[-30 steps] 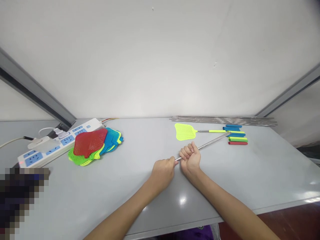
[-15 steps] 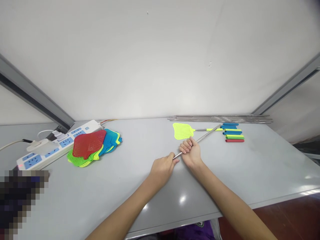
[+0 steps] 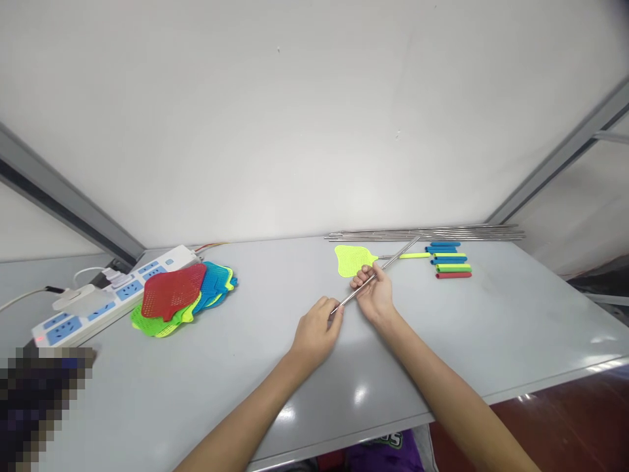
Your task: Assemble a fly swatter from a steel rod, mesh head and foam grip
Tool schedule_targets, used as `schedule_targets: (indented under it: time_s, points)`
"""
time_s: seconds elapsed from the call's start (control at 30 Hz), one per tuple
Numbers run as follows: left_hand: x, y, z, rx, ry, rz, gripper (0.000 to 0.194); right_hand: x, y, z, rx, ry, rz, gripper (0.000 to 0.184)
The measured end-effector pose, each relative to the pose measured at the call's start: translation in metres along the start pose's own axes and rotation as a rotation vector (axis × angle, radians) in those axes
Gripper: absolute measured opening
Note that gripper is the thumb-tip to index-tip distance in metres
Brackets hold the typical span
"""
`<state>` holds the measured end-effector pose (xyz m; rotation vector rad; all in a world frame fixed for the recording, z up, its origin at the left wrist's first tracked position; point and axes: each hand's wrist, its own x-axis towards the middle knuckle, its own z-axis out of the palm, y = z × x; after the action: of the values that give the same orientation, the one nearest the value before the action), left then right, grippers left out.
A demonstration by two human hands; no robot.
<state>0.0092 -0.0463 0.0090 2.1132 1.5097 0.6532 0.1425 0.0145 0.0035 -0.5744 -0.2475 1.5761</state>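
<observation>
A thin metal rod (image 3: pixel 400 252) slants up and to the right between my two hands. My left hand (image 3: pixel 314 333) pinches its lower end between thumb and fingers. Higher up, my right hand (image 3: pixel 376 298) has its palm turned up, with the rod crossing the loosely curled fingers and the thumb against it. Just behind my right hand lies a yellow fly swatter (image 3: pixel 354 261) with a metal shaft and a yellow handle (image 3: pixel 414 255). The rod's upper part crosses over that swatter's shaft in view.
Several metal rods (image 3: pixel 472 233) lie along the wall. Blue, yellow, green and red handle tubes (image 3: pixel 453 275) are grouped at the right. On the left, mesh swatter heads (image 3: pixel 171 292) are piled against a white power strip (image 3: pixel 93 314) with plugs. A pixelated dark patch covers the lower left.
My right hand's fingers have loosened a little around the rod. My left thumb now lies up along the rod instead of sticking out to the side. The whole view has shifted slightly.
</observation>
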Motion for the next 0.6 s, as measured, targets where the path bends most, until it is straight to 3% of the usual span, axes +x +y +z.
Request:
schedule_targets:
  time_s: [0.43, 0.6]
  points:
    - [0.001, -0.003, -0.001, -0.033, -0.016, 0.015, 0.027, 0.015, -0.037, -0.006, 0.086, -0.027, -0.049, 0.016]
    - [0.001, -0.003, -0.001, -0.019, -0.010, 0.010, 0.027, 0.023, -0.055, -0.013, 0.076, 0.032, -0.126, 0.018]
